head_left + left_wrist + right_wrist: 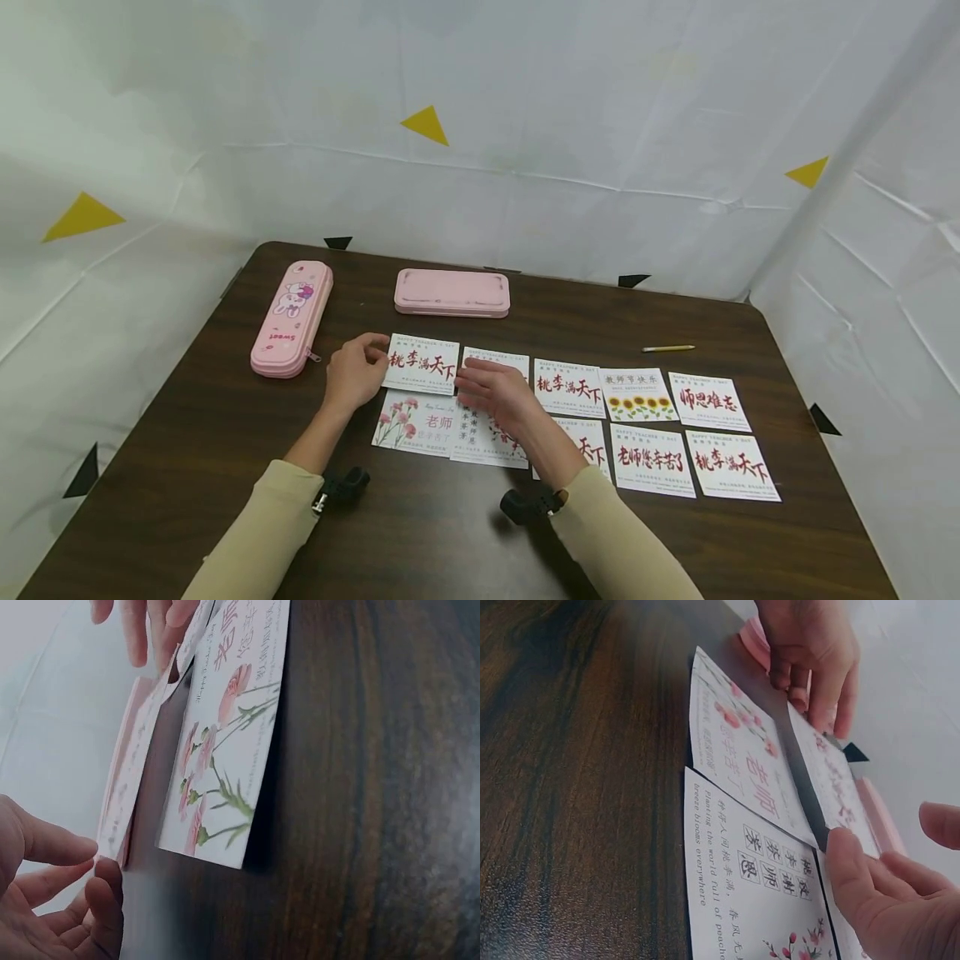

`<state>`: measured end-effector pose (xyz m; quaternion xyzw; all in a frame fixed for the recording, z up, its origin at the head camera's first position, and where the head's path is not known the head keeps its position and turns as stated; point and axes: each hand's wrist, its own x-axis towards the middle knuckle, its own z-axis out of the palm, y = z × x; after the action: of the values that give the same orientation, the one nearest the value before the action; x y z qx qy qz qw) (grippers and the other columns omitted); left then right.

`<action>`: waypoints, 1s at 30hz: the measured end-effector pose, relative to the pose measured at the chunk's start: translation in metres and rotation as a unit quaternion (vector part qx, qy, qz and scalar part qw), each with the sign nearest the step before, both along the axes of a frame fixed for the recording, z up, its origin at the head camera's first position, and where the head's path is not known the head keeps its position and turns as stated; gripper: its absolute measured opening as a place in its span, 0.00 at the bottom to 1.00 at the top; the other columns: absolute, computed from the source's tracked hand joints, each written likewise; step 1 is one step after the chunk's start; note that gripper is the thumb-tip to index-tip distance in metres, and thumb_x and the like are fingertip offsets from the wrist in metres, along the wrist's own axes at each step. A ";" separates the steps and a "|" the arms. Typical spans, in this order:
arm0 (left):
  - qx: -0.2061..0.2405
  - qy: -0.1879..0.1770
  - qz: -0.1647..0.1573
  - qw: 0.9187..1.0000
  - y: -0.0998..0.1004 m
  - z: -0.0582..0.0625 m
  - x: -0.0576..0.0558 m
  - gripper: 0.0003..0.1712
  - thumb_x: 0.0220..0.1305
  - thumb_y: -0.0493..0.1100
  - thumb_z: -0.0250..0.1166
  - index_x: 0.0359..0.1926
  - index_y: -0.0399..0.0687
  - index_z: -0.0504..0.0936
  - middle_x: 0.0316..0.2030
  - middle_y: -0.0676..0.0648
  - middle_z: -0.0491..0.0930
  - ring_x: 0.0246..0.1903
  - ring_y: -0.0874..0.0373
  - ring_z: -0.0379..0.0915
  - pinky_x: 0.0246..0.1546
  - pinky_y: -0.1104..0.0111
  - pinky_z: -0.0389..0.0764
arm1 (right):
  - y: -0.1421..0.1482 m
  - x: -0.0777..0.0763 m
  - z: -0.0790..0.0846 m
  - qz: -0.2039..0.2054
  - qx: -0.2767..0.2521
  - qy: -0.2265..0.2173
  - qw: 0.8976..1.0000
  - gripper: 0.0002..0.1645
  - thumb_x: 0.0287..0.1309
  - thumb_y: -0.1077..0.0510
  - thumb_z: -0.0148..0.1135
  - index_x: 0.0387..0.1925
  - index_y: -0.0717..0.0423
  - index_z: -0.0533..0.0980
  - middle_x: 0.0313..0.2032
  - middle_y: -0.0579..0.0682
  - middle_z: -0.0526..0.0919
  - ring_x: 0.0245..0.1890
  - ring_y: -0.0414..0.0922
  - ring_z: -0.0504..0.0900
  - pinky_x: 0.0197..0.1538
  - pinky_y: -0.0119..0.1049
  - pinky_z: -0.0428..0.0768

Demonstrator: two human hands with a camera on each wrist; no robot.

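Note:
A white greeting card (pixel 422 364) with red brush lettering lies at the left end of the far row of cards. My left hand (pixel 356 372) pinches its left edge between thumb and finger, seen closely in the left wrist view. At its right edge is my right hand (pixel 501 392), thumb and fingertips around the card's edge in the right wrist view. Just nearer stands a card with pink carnations (pixel 214 772), beside a card with blossoms and black characters (pixel 750 877). The right hand partly covers that card and another card (pixel 497 360) behind it.
Rightward, two rows hold several more cards, including a sunflower card (pixel 639 395) and a red-lettered card (pixel 652 460). A pink pencil case (pixel 291 321) lies at the left, a pink flat box (pixel 452 292) at the back, and a pen (pixel 668 348) behind the right cards.

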<state>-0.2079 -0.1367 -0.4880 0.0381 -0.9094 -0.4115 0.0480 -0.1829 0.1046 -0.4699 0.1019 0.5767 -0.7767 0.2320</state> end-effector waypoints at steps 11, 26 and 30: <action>0.018 -0.005 0.009 1.000 0.000 0.004 -0.001 0.17 0.60 0.38 0.61 0.50 0.46 0.86 0.32 0.46 0.83 0.30 0.51 0.74 0.40 0.54 0.69 | -0.007 -0.001 0.003 -0.030 0.109 0.038 0.993 0.25 0.62 0.62 0.65 0.60 0.65 0.75 0.55 0.61 0.80 0.48 0.49 0.83 0.43 0.34 0.82; 0.128 -0.066 0.006 0.990 0.002 0.014 0.000 0.12 0.64 0.42 0.64 0.44 0.40 0.85 0.30 0.43 0.82 0.21 0.56 0.76 0.21 0.67 0.79 | -0.006 -0.010 0.004 -0.043 0.161 0.060 0.984 0.18 0.62 0.59 0.66 0.51 0.64 0.81 0.37 0.55 0.85 0.31 0.43 0.83 0.38 0.36 0.84; 0.128 -0.046 -0.005 0.991 0.000 0.014 0.000 0.10 0.65 0.42 0.64 0.43 0.40 0.84 0.26 0.44 0.81 0.21 0.55 0.76 0.19 0.68 0.78 | -0.005 -0.013 0.006 -0.038 0.162 0.073 0.983 0.17 0.62 0.58 0.66 0.50 0.62 0.81 0.36 0.56 0.84 0.32 0.46 0.82 0.42 0.41 0.84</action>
<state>-0.2076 -0.1363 -0.4742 0.0585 -0.8504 -0.5228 -0.0007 -0.1960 0.0992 -0.4639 0.1029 0.7056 -0.6869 0.1403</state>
